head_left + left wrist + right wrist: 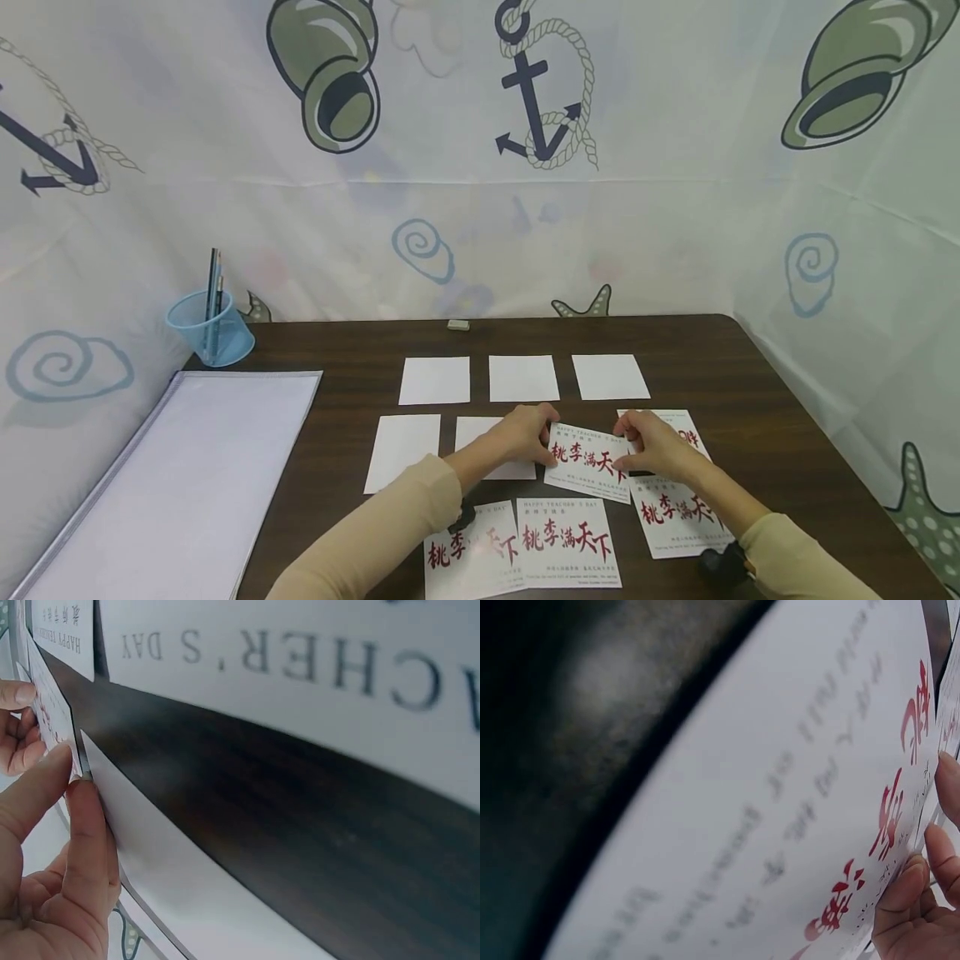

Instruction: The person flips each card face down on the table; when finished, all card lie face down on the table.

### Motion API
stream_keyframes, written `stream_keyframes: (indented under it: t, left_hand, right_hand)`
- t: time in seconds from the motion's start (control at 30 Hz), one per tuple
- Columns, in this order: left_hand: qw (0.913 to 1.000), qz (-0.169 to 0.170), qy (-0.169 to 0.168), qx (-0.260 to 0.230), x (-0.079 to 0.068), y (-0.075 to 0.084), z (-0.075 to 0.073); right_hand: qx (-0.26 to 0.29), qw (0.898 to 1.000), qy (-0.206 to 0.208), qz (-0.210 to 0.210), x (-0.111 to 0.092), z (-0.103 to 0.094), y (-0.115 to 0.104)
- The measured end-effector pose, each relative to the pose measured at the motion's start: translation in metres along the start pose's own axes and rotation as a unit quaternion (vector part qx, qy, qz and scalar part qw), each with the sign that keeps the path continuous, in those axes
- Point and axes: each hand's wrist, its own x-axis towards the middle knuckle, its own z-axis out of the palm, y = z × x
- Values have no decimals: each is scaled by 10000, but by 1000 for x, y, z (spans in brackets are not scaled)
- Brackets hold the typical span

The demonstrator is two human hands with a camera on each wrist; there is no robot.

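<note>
A white card with red Chinese characters [588,462] is held slightly tilted between both hands. My left hand [521,437] pinches its left edge between thumb and fingers, also visible in the left wrist view, where the left hand [60,862] grips the card's edge. At the card's right edge, my right hand [656,446] pinches it with thumb and fingertips. Below lie two more printed cards, one left [472,554] and one right [567,542]. Another printed card [678,517] is partly under the right forearm, and one more [675,421] is partly hidden behind the right hand.
Several blank white cards [435,381] lie in rows on the dark wooden table [345,475]. A large white board [180,475] occupies the left side. Behind it a blue cup [225,333] holds pencils. A small pale block [458,325] sits at the back edge, before a patterned curtain [660,233].
</note>
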Motion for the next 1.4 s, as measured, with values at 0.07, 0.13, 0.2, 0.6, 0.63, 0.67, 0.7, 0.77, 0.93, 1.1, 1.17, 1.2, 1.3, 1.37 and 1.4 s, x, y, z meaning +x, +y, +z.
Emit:
stream_keyframes:
  t: [0.07, 0.13, 0.2, 0.6, 0.63, 0.67, 0.7, 0.77, 0.93, 1.1, 1.17, 1.2, 1.3, 1.37, 1.4]
  left_hand:
    - [10000, -40, 0, -6, 0, 1, 0]
    - [10000, -78, -9, -38, -1, 2, 0]
    - [9999, -79, -2, -67, -1, 3, -1]
    - [9999, -67, 27, -123, -1, 3, 2]
    - [9999, -60, 36, -109, -1, 3, 2]
    - [9999, -54, 43, -95, -1, 3, 2]
    - [9999, -44, 57, -80, -2, 4, 2]
    - [9999, -15, 108, -5, -2, 5, 2]
    - [9989, 134, 391, 241, -3, 9, -1]
    - [9962, 386, 733, -251, -1, 6, -5]
    - [9928, 406, 780, -810, -1, 3, -7]
    - [9892, 378, 779, -1181, 0, 2, -8]
    - [9684, 154, 674, -2395, -1, -1, -12]
    - [9506, -45, 623, -3042, -2, -3, -16]
    - [9436, -119, 634, -3249, -3, -5, -18]
  right_hand:
    - [12, 10000, -24, 41, 0, -1, -1]
    - [33, 10000, -38, 77, 0, -1, -1]
    - [50, 9999, -47, 89, 0, -2, -2]
    - [105, 9995, 23, 298, -2, -2, 0]
    - [140, 9995, 45, 282, -2, -2, 0]
    - [166, 9995, 72, 268, -1, -2, 1]
    - [193, 9995, 102, 247, -1, -2, 1]
    - [226, 9994, 170, 207, -1, -3, 2]
    - [416, 9984, 304, 223, 2, -6, 2]
    - [1230, 9895, 488, 582, 4, -10, 3]
    - [1590, 9830, 589, 697, 6, -11, 3]
    - [1763, 9794, 633, 749, 6, -11, 3]
    - [2211, 9678, 816, 882, 8, -8, 1]
    - [2464, 9593, 1013, 938, 9, -5, -2]
    - [2554, 9555, 1131, 950, 10, -3, -4]
